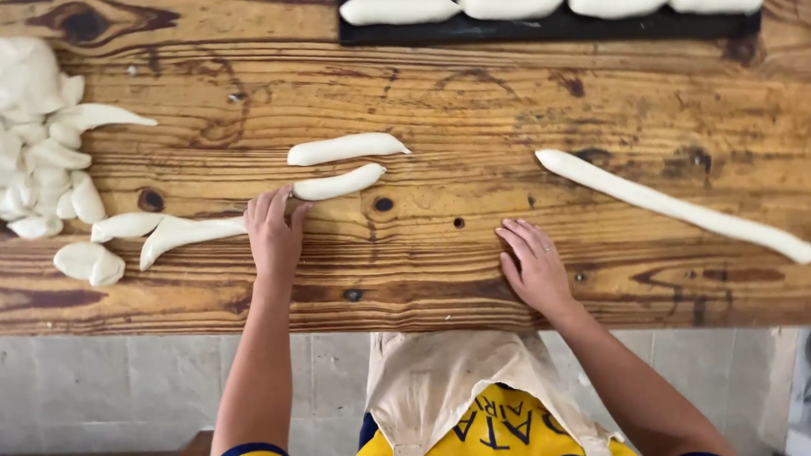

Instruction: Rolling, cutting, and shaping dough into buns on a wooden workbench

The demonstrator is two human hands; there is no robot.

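At the knotty, varnished wooden worktable (473, 97) we're abt midway thru a batch of dough sticks, as far as this view shows. Our left hand (273, 229) lies flat, fingers together and pressed down on a short white dough roll (335, 183), its thicker end poking out to the right of our fingertips; nothing is pinched or gripped, just palm-and-finger contact. Just above it sits a second short white dough log (345, 148), apart from the hand. Our right hand (535, 266) rests open on bare wood, fingers slightly spread, holding nothing; the nearest piece is a long thin white dough rope (673, 205) running diagonally off to the right, near but not touching. Done so far, by our reckoning: four plump white dough batons (551, 3) lined end to end on the black baking tray (543, 29) at the far edge, plus the long rope. Left to do: a heap of torn white dough chunks (23, 135) at far left, w/ a few tapered cut pieces (182, 232) lying just beside our left wrist. The tray's far part is out of frame, so we can't tell how full it is.
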